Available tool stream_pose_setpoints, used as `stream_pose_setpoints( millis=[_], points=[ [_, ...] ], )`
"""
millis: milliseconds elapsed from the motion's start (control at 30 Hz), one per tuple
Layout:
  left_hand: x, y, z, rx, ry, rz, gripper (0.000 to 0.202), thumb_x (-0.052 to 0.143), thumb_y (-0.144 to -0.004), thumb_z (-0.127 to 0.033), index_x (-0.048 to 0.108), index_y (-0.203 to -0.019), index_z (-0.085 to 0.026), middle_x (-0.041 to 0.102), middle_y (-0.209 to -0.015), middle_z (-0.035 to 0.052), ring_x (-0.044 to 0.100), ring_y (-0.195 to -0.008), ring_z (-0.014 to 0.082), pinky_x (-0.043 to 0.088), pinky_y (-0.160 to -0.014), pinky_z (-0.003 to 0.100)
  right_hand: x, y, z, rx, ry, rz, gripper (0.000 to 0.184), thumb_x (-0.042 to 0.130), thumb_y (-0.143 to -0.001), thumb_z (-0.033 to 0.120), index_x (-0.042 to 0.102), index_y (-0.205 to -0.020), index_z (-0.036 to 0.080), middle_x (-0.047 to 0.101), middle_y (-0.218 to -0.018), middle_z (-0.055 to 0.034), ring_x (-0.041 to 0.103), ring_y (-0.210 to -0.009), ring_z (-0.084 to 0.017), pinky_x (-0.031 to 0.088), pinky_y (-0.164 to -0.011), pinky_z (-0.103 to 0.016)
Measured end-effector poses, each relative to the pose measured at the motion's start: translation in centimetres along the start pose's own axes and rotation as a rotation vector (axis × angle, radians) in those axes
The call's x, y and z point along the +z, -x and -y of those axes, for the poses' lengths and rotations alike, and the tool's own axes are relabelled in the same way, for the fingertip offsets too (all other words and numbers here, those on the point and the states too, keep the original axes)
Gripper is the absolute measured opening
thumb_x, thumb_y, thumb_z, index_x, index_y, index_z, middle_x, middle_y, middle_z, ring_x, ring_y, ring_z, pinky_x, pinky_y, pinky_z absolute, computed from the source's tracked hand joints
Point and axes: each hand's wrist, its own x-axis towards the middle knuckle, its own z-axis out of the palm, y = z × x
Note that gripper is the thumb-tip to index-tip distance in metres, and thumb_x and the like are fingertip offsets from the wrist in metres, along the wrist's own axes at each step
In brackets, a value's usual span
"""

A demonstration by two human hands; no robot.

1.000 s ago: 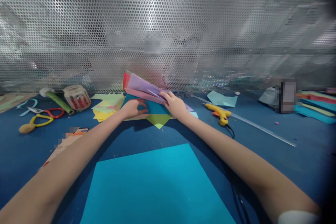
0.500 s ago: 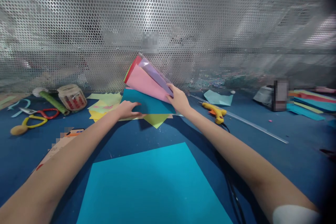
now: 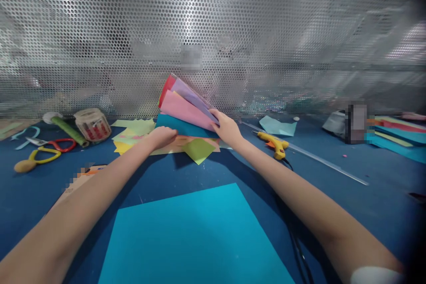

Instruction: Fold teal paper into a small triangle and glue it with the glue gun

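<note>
My right hand (image 3: 228, 128) grips a fanned stack of coloured paper sheets (image 3: 183, 100), pink, lilac and red, lifted at an angle off the table. Under the stack a dark teal sheet (image 3: 179, 126) is raised a little. My left hand (image 3: 163, 136) has its fingers curled at the teal sheet's near left edge, over orange and light green sheets (image 3: 199, 148) lying flat. A large cyan sheet (image 3: 196, 235) lies flat on the blue table (image 3: 333, 195) close to me.
A yellow glue gun (image 3: 274, 144) with a black cord and a long clear ruler (image 3: 319, 162) lie to the right. Scissors (image 3: 49, 148), a green roll (image 3: 68, 129) and a jar (image 3: 92, 124) sit at the left. More paper (image 3: 396, 135) lies far right. A perforated metal wall (image 3: 213, 44) stands behind.
My right hand lifted the paper stack from nearly flat to a steep fan. My left hand went from lying flat on the teal sheet to curling at its edge, uncovering orange paper.
</note>
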Motion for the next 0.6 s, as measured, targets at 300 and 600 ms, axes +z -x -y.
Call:
stream_pose_setpoints(
  millis=[300,600],
  points=[
    [-2.0,0.7,-0.4,-0.09,0.062,-0.101,0.031,0.061,-0.095,-0.036,0.059,-0.121,-0.019,0.06,-0.124,0.0083,0.063,-0.103,0.0241,0.055,-0.086,0.045,-0.8,-0.2,0.7,-0.03,0.029,0.077,0.034,0.059,-0.097,0.033,0.057,-0.127,0.018,0.06,-0.125,-0.0096,0.063,-0.104,-0.023,0.055,-0.087,-0.044],
    [-1.2,3.0,-1.3,-0.1,0.132,0.008,0.031,0.062,-0.095,-0.036,0.059,-0.121,-0.02,0.061,-0.123,0.0083,0.063,-0.103,0.0237,0.055,-0.085,0.044,-1.6,-0.6,0.4,-0.064,0.046,0.186,0.034,0.06,-0.096,0.033,0.057,-0.126,0.017,0.061,-0.123,-0.0093,0.063,-0.102,-0.022,0.055,-0.085,-0.043]
  ],
)
